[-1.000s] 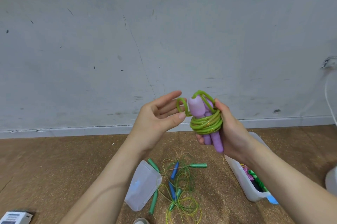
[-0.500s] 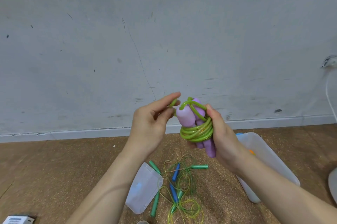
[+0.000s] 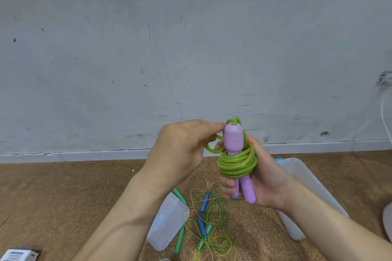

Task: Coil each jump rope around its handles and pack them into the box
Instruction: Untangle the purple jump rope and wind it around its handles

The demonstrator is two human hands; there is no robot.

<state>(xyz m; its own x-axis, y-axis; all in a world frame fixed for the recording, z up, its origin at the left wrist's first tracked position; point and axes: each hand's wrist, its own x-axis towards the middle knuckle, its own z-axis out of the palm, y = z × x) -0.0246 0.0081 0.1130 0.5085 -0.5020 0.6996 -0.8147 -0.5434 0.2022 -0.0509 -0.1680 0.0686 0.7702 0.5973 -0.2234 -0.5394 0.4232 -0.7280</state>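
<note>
- Both hands were up in front of me, working on one jump rope (image 3: 233, 142) held above the brown floor (image 3: 63, 197), with the scuffed grey wall (image 3: 191, 48) behind it.
- My right hand (image 3: 263, 178) gripped the two purple handles (image 3: 247, 191) side by side. Its fingers curled round their lower halves, and the handles stood nearly upright.
- Wound in a tight stack of turns, the green cord (image 3: 237, 164) sat round the middle of the handles, just above my right fingers and against my right thumb.
- My left hand (image 3: 180, 152) was closed on the free loop (image 3: 210, 149) of that cord, pinching it just left of the handles' top ends, with the back of the hand toward the camera.
- On the floor beneath my right forearm lay the clear plastic box (image 3: 305, 182), partly hidden by the arm; I could not tell what was in it.
- A clear lid (image 3: 167, 222) lay apart from the box, below my left wrist, beside a tangle of loose ropes (image 3: 201, 225) with thin cords and green and blue handles, not yet coiled.
- A small white carton (image 3: 17, 255) showed at the bottom left corner, and a white cable (image 3: 382, 112) hung down the wall at the far right.
</note>
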